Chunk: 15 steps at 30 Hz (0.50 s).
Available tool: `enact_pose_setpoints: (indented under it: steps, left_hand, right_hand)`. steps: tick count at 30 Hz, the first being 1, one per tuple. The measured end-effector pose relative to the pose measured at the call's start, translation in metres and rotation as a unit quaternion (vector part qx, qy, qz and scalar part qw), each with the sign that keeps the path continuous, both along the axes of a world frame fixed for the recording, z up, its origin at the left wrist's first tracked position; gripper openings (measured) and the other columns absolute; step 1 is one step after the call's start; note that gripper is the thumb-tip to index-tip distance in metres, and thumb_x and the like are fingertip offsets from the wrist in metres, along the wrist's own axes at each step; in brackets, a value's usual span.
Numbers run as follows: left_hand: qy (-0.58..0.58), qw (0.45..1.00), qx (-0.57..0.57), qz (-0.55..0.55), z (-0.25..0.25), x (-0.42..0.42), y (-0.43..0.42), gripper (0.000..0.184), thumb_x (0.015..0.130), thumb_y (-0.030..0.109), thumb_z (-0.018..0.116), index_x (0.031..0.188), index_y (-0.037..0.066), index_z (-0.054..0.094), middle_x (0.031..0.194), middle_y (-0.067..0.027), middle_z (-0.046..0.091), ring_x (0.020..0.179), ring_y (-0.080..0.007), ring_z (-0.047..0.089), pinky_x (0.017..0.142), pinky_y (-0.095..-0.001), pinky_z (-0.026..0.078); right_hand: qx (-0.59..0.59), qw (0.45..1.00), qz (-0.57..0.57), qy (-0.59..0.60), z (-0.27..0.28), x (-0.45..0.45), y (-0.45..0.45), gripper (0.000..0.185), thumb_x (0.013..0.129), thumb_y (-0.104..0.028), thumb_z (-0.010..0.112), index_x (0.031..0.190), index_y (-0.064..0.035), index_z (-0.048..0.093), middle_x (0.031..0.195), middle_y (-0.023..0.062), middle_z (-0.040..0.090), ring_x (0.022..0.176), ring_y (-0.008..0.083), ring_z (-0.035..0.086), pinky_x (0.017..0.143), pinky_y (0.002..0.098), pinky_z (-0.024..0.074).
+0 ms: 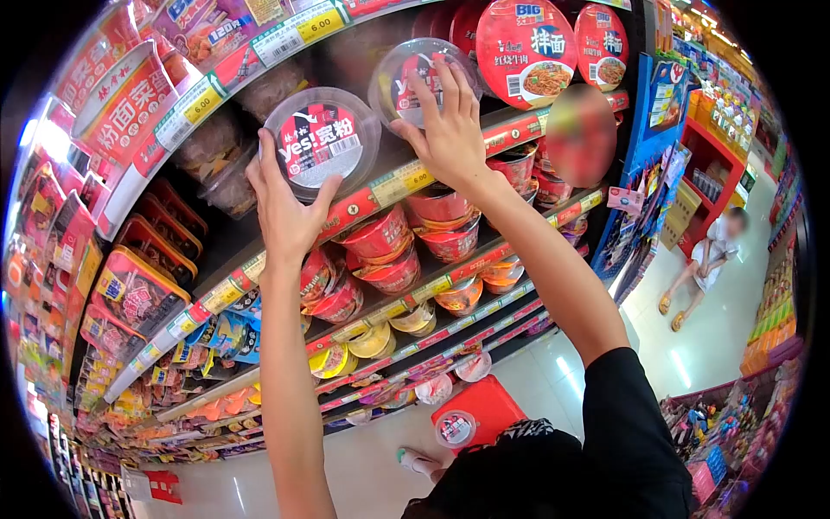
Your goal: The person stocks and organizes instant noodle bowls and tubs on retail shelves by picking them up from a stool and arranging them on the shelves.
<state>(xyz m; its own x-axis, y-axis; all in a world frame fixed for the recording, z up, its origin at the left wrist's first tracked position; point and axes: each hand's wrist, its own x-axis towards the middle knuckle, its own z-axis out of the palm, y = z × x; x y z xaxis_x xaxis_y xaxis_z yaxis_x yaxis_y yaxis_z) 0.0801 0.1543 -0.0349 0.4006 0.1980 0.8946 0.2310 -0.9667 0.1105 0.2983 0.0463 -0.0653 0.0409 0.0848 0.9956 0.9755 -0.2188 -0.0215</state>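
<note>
Left hand [290, 212]: fingers part-open, curved round the left tub [322, 154]. Fingertips on its left rim, thumb at the lower right, so it's held between them. Clear round tub, black/red "yes!" label facing up, at the front edge of the upper shelf [350, 214], over the price strip.

Right hand [454, 143]: fingers spread, laid over the lid of the right tub [406, 91], same label, partly hidden by the hand. Thumb by the near rim. Can't tell if it grips or just rests.

Tubs side by side, rims very close; can't tell if touching. Big red noodle bowl [526, 56] to the right of the right tub, smaller-looking one [601, 48] beyond it. Stacked red bowls [380, 246] on the shelf below. Third clear tub [456, 428] on the red stool [497, 406], down on the tiled floor [359, 467]. Another person [713, 246] off right, well apart.
</note>
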Motion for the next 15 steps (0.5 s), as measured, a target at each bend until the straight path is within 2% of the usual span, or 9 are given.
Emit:
enact_pose_setpoints:
  steps: [9, 15]
  left_hand:
    - [0.006, 0.999, -0.036, -0.013, 0.0028, 0.0003, -0.0052, 0.104, 0.07, 0.032, 0.08, 0.145, -0.003, 0.018, 0.135, -0.0228, 0.034, 0.128, -0.034, 0.036, 0.108, -0.0399, 0.03]
    - [-0.004, 0.999, -0.038, -0.017, 0.0009, 0.0, -0.0099, 0.103, 0.069, 0.028, 0.08, 0.147, 0.003, 0.018, 0.137, -0.0221, 0.033, 0.126, -0.036, 0.039, 0.106, -0.0402, 0.033]
  right_hand:
    - [0.009, 1.0, -0.006, 0.003, -0.0003, 0.0006, -0.0002, 0.063, 0.081, -0.042, 0.067, 0.133, -0.0127, 0.047, 0.14, 0.0196, 0.034, 0.128, 0.0405, 0.032, 0.103, 0.0502, 0.0307]
    - [0.013, 1.0, 0.009, 0.015, 0.0004, -0.0001, -0.0036, 0.06, 0.082, -0.043, 0.066, 0.132, -0.0155, 0.048, 0.139, 0.0181, 0.036, 0.128, 0.0387, 0.033, 0.103, 0.0491, 0.0315]
